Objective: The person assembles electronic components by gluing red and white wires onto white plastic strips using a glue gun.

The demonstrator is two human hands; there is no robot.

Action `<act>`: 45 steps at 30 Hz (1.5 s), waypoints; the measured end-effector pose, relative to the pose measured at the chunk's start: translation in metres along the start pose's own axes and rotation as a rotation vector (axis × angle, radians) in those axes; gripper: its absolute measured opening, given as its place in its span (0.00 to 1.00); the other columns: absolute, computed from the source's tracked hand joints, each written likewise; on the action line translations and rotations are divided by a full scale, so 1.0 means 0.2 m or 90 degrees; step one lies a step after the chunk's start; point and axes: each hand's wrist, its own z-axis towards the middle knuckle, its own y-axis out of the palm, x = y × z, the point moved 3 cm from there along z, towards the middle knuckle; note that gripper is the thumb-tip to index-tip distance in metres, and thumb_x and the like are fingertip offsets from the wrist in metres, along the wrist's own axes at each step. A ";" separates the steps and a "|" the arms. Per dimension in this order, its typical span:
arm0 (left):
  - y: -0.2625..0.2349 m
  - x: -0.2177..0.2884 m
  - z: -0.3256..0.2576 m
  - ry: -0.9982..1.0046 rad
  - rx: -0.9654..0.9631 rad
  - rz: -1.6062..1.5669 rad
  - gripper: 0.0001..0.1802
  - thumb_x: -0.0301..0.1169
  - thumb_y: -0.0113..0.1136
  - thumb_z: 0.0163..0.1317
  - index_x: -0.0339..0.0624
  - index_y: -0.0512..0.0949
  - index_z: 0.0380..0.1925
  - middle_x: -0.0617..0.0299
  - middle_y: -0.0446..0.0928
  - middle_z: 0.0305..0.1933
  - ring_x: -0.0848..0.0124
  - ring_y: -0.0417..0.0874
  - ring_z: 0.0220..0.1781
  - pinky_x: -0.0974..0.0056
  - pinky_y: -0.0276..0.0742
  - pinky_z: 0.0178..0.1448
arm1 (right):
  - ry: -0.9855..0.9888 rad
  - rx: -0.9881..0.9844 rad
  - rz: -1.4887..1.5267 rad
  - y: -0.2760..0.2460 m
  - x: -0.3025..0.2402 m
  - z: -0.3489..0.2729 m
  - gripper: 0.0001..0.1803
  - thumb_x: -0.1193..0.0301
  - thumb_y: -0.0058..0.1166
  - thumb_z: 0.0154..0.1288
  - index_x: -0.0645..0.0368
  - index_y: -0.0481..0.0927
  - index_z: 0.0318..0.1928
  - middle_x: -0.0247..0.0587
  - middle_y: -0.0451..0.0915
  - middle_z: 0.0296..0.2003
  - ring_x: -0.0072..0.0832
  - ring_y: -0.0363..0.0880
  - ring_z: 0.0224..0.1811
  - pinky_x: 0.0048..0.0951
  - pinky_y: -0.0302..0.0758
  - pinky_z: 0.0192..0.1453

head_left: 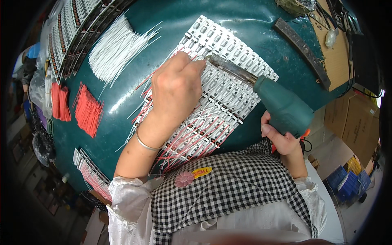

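My right hand grips the handle of a green soldering gun, its long metal barrel pointing up and to the left. The gun's tip is beside the fingertips of my left hand, over the far part of a white panel of small metal-fitted parts. The left hand is closed in a pinch; what it holds, if anything, is hidden. Red and white wires lie across the near part of the panel, and more stick out beneath my left hand and forearm.
White wires lie in a pile at the left, with red wire bundles nearer. Racked panels stand far left, and a wired panel stack sits at the near left edge. A dark bar lies at the far right of the green tabletop.
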 end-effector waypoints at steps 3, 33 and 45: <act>0.00 0.00 0.00 -0.016 -0.006 -0.003 0.08 0.17 0.64 0.44 0.39 0.83 0.27 0.59 0.71 0.22 0.63 0.76 0.22 0.61 0.72 0.25 | -0.012 0.009 0.115 0.00 -0.05 0.01 0.09 0.82 0.59 0.55 0.64 0.80 0.39 0.36 0.80 0.32 0.21 0.77 0.29 0.24 0.75 0.32; 0.02 0.06 -0.04 -0.023 0.006 0.014 0.08 0.18 0.65 0.45 0.40 0.82 0.28 0.61 0.70 0.22 0.66 0.74 0.20 0.62 0.70 0.23 | -0.022 -0.032 0.049 -0.05 0.01 -0.07 0.09 0.83 0.59 0.56 0.64 0.79 0.38 0.34 0.79 0.32 0.20 0.75 0.31 0.22 0.72 0.33; 0.03 0.07 -0.03 -0.036 0.003 0.008 0.08 0.17 0.68 0.46 0.40 0.83 0.27 0.61 0.70 0.21 0.68 0.73 0.19 0.65 0.69 0.23 | -0.050 -0.023 -0.015 -0.06 0.04 -0.06 0.13 0.84 0.60 0.53 0.67 0.80 0.41 0.40 0.81 0.34 0.24 0.79 0.29 0.23 0.77 0.32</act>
